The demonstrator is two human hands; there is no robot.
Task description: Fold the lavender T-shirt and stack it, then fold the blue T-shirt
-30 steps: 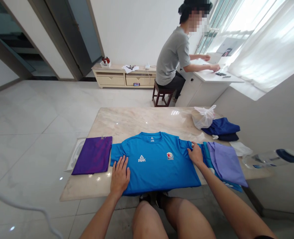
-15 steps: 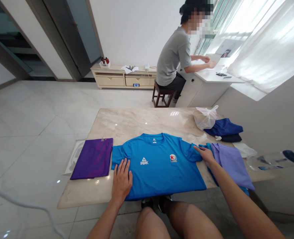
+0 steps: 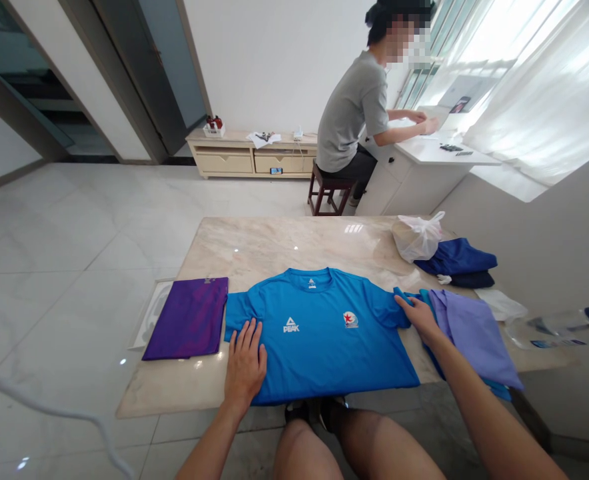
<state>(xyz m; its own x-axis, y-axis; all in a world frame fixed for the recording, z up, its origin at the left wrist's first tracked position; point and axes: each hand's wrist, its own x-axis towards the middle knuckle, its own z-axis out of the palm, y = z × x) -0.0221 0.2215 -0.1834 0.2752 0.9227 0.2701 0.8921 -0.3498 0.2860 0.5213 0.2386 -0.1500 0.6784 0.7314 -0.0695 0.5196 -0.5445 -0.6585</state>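
Note:
A blue T-shirt [image 3: 314, 353] with a white logo and a round red-and-white badge lies spread front side up on the table, collar pointing away from me. My left hand [image 3: 246, 360] rests flat on its left side just below the sleeve, fingers stretched out. At the opposite sleeve, my right hand [image 3: 422, 317] pinches the cuff, whose edge is slightly raised. Left of the shirt lies a folded purple garment [image 3: 187, 320]. A lavender folded garment [image 3: 474, 333] lies on blue cloth beside my right hand.
The marble-patterned table [image 3: 274, 240] also bears a white plastic bag [image 3: 419, 237], dark blue clothes [image 3: 459, 257] and a clear bottle [image 3: 559, 329] at the right. Beyond, a person [image 3: 352, 113] sits on a stool at a white desk [image 3: 439, 152]. A pale cable [image 3: 49, 410] crosses the lower left.
My right hand has shifted slightly at the sleeve, and the cuff edge now stands up a little more. My left hand stays in place. The view has shifted slightly.

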